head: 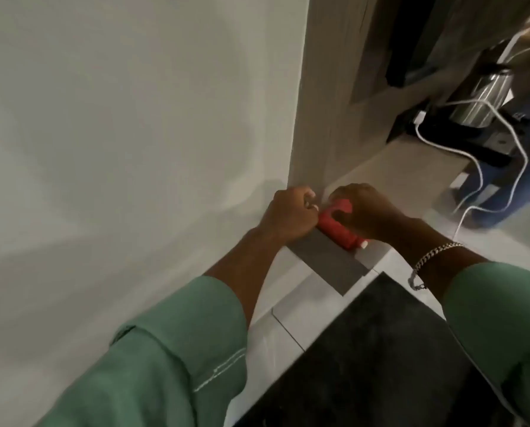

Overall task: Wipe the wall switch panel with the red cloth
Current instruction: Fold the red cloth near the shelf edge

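The red cloth [337, 228] is bunched into a roll between my two hands, low in front of the white wall [128, 124]. My left hand [288, 214] is closed as a fist on the cloth's left end. My right hand [368, 211] grips its right part, fingers curled over the top. Both arms wear green sleeves, and a chain bracelet [433, 257] hangs on my right wrist. No switch panel shows in this view.
A grey wooden door frame [322, 118] rises just right of the wall. On the right stand a steel kettle [482, 97] and white cables [503, 155]. A dark mat [365, 359] lies on the pale floor tiles [288, 328] below my hands.
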Available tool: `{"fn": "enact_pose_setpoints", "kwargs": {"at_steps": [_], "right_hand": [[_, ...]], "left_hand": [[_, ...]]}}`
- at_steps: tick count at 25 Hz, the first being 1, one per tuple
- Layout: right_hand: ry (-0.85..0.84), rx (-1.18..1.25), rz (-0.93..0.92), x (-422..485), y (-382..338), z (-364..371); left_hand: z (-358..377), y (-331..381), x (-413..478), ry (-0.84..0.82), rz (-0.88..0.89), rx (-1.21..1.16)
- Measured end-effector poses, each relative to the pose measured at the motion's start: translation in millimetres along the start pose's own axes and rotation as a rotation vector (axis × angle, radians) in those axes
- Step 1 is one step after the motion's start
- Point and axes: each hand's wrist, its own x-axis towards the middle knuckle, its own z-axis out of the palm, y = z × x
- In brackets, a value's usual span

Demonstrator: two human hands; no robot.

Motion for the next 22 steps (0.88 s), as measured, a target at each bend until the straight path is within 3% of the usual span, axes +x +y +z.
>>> {"fn": "enact_pose_setpoints", "kwargs": {"at_steps": [3,7,12,17,22], "right_hand": [[-0.052,-0.036,0.118,24,29,28],[-0.087,0.171,0.276,42,54,51],[-0.041,0.308,0.237,28,62,69],[-0.017,0.415,0.132,-8,29,80],[0.232,0.261,-0.165,-40,-68,60]], "left_hand": [[48,-24,22,-0.093,-0.182,-0.118],[93,-34,34,-0.209,-0.459,-0.439],[114,-39,30,-0.082,-0.637,-0.805],[90,-46,-3,0.074,-0.623,-0.808],[-7,-33,-50,0.137,-0.482,-0.8]]}}
